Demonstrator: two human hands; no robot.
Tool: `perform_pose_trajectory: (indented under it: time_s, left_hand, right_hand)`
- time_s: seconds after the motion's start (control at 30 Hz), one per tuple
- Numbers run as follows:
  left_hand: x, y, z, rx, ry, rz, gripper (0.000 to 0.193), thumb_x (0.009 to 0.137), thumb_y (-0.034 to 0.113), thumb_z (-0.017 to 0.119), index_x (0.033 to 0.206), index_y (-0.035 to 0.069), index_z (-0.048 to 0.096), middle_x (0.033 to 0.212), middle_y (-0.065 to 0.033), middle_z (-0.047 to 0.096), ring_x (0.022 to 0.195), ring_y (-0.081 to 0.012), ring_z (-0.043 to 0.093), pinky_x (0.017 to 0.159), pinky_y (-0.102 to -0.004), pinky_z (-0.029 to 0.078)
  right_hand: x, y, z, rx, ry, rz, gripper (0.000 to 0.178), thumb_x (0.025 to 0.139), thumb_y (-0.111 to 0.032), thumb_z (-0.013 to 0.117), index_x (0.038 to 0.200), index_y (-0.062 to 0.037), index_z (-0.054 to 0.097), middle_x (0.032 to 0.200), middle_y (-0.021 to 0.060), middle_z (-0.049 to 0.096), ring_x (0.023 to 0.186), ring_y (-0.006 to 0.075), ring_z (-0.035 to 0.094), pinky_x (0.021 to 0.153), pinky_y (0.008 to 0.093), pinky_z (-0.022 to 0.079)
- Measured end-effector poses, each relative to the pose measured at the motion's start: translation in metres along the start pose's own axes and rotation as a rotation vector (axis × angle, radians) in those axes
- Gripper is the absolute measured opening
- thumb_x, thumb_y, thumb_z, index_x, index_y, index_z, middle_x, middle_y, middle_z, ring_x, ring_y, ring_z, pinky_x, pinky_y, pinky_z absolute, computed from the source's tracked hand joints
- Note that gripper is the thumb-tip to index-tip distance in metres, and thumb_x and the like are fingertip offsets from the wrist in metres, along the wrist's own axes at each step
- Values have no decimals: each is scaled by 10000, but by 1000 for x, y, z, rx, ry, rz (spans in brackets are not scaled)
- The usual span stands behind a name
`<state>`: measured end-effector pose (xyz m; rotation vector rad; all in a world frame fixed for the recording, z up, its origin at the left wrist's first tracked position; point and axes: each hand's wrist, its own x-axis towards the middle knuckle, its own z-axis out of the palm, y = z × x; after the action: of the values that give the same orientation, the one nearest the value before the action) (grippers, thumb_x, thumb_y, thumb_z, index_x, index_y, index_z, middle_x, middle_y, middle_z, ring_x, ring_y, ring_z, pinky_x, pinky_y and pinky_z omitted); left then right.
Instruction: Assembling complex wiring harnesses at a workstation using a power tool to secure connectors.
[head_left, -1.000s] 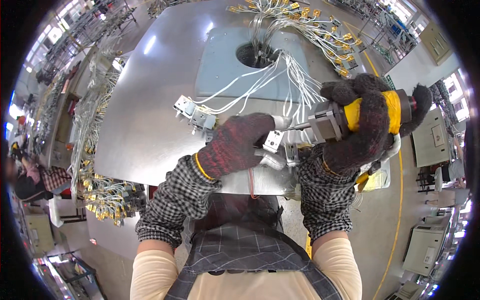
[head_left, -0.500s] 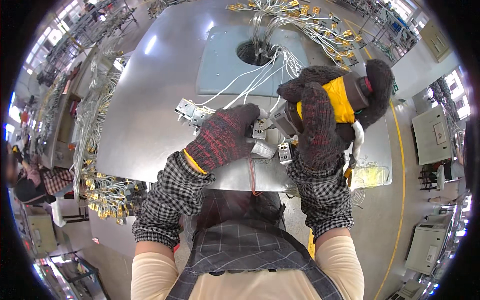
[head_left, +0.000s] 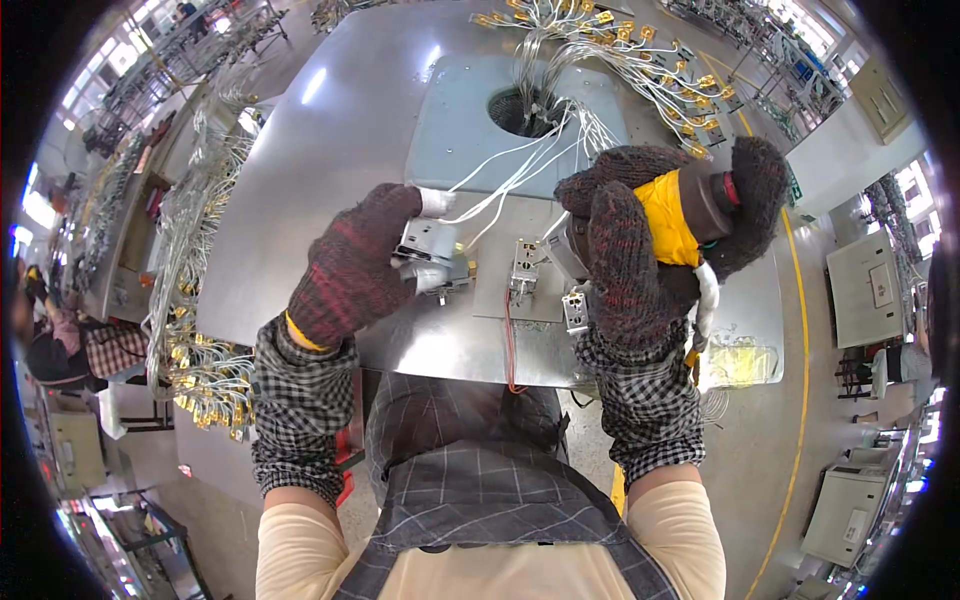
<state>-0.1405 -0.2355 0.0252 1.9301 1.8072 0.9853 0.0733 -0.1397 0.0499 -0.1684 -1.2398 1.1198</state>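
Note:
My left hand [head_left: 355, 262], in a dark red-flecked knit glove with white-covered fingertips, is closed around a small silver metal housing [head_left: 428, 240]. White wires [head_left: 515, 175] run from there toward the round hole in the table. A second metal piece [head_left: 458, 272] lies partly hidden under those fingers. My right hand [head_left: 640, 235], gloved too, grips a dark power screwdriver [head_left: 708, 205] wrapped in yellow tape, its front end pointing left. Just left of the tool a small metal block [head_left: 525, 258] stands on a plate, and another slotted metal block [head_left: 575, 312] sits by my right cuff.
The metal table [head_left: 290, 220] has a blue-grey panel [head_left: 450, 110] around a round hole [head_left: 515, 112]. Bundled wires with brass-coloured ends [head_left: 690, 90] spread over its far right. More wire bundles [head_left: 205, 250] hang at the left. Thin red wires [head_left: 510, 345] drop over the front edge.
My left hand has moved left from the metal block by the tool tip and taken hold of the wired metal housing. My right hand stays nearly in place with the screwdriver.

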Motion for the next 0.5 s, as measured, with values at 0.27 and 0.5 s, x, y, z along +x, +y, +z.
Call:
perform_pose_trajectory:
  time_s: [0.27,0.5]
  left_hand:
    - [-16,0,50,-719,147,10,715,748,224,828,1357,31,508,1086,-82,640,906,-145,642,774,-273,540]
    - [19,25,74,-123,53,139,640,689,180,864,1274,113,611,963,-103,669,859,-176,672,747,-336,563]
  right_hand:
    - [3,-7,-4,44,54,121,428,875,0,668,1256,-66,487,983,97,650,868,195,666,691,306,576]
    - [25,-4,-21,16,7,-312,643,877,-58,632,1429,-103,305,912,99,673,878,259,666,639,430,609]
